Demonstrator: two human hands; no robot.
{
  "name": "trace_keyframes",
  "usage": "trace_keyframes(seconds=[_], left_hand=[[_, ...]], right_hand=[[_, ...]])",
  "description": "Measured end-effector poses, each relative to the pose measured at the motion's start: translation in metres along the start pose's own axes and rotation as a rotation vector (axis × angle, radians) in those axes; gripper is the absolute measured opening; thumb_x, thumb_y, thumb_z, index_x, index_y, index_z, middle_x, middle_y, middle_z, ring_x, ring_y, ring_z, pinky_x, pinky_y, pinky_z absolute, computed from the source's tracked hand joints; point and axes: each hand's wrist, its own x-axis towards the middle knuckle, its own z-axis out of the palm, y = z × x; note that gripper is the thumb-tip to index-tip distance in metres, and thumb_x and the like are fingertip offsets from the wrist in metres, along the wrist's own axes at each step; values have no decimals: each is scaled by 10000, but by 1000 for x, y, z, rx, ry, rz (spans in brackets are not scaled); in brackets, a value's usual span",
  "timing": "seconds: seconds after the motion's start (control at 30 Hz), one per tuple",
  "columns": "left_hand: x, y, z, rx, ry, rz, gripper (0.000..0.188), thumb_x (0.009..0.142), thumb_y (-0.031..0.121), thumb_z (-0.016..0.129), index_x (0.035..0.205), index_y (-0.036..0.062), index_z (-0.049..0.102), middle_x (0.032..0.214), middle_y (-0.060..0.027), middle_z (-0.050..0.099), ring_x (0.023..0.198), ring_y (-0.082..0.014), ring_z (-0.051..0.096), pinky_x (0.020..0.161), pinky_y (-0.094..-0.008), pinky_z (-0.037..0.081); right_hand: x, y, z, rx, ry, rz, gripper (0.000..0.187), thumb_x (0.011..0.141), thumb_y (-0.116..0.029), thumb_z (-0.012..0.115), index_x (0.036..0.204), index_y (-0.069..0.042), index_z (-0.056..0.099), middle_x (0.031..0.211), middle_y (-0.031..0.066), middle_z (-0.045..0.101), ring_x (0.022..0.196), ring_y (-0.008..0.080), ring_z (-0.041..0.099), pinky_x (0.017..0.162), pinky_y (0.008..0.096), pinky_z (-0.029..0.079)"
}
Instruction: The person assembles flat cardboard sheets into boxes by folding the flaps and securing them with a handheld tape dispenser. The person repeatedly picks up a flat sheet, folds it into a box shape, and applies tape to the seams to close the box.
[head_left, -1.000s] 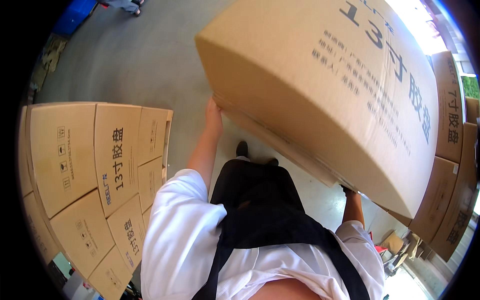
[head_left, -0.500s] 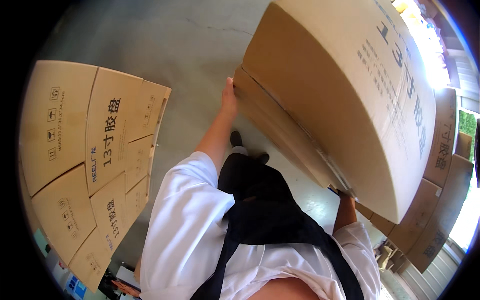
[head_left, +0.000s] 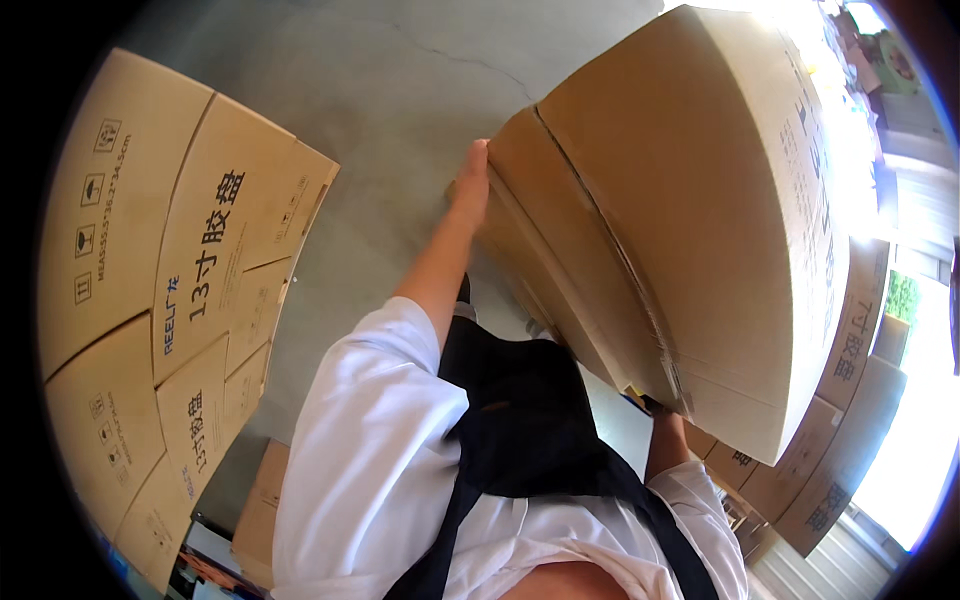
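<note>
Two hands at one large carton (head_left: 680, 210), head view. The carton stands before the body, right of centre. Left hand (head_left: 474, 178): against its left edge; finger closure cannot be told. Right hand (head_left: 656, 408): mostly hidden at the near lower edge; closure likewise indeterminable. Judged risks: uneven support could tip the carton; its bulk, masking the floor (head_left: 400, 110), could cause a stumble.

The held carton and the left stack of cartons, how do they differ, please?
The left hand touches the held carton; no hand touches the left stack. The held carton's largest visible side shows no printing; the left stack's sides carry black symbols and characters. Both are brown cardboard.
</note>
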Motion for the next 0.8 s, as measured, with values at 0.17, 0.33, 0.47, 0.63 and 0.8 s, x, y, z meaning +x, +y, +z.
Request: trace_keyframes(seconds=[0.17,0.33,0.47,0.63,0.8], left_hand=[[1,42,-42,104,143,-61,672,905,612,371,1282,68,488,1266,-52,530,1152,-210,484,978,-394,363],[-29,87,-70,71,328,11,712,881,648,362,1340,111,452,1382,-20,450,1283,-188,364,998,-491,302],[-34,110,-108,-30,422,99,678,879,653,357,1316,144,460,1377,9,440,1290,-177,340,1002,-515,277],[-7,130,-173,-106,560,217,608,897,623,356,1245,147,507,1266,-2,530,1220,-175,420,958,-437,355],[14,166,-225,-190,592,274,560,950,541,342,1181,79,559,1239,-75,557,1148,-219,505,977,-386,387]], right_hand=[[10,13,35,-10,-85,27,514,869,-420,571,1251,-86,489,1205,80,571,1122,276,542,917,440,460],[40,8,92,10,-240,-9,515,865,-416,579,1249,-85,490,1203,81,571,1124,277,541,921,445,457],[67,9,159,40,-385,-25,515,861,-413,586,1247,-85,490,1202,82,571,1126,277,540,925,449,455],[86,21,232,24,-546,25,517,856,-409,595,1245,-84,491,1200,83,571,1128,278,539,930,454,452],[85,49,279,-33,-713,148,518,852,-405,603,1242,-83,491,1198,84,572,1130,279,539,934,459,450]])
